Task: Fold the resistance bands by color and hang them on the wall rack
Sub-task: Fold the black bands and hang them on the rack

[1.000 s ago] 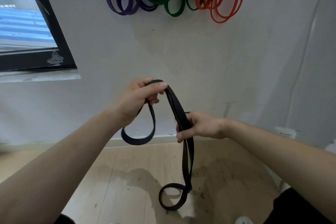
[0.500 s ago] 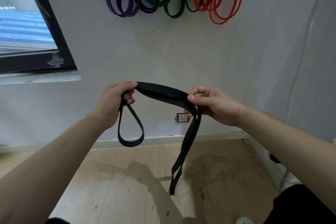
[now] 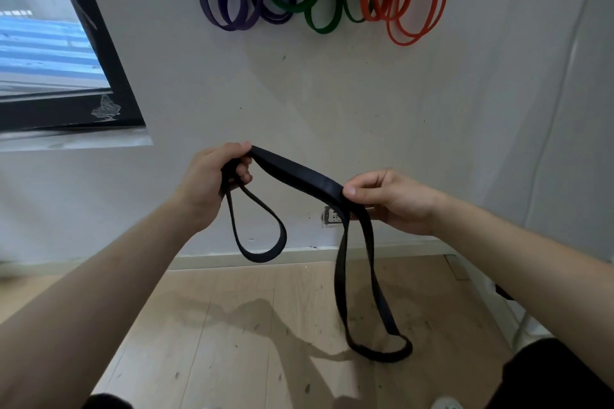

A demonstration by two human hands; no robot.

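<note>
A black resistance band [image 3: 299, 173] stretches between my two hands in front of the wall. My left hand [image 3: 212, 183] grips one end, and a short loop hangs below it. My right hand [image 3: 392, 199] pinches the doubled band between thumb and fingers; a longer loop drops from it toward the floor. High on the wall hang folded purple bands [image 3: 232, 0], green bands [image 3: 315, 3] and orange bands [image 3: 405, 0]. The rack that carries them is out of frame above.
A dark-framed window [image 3: 99, 76] fills the upper left. A wall socket [image 3: 332, 215] sits low on the white wall behind the band. Pale wooden floor [image 3: 232, 325] lies below, with a white metal leg [image 3: 521, 329] at the right edge.
My right hand rose from low on the band to level with the left and moved apart from it. The hanging loop under it swung right and opened wider.
</note>
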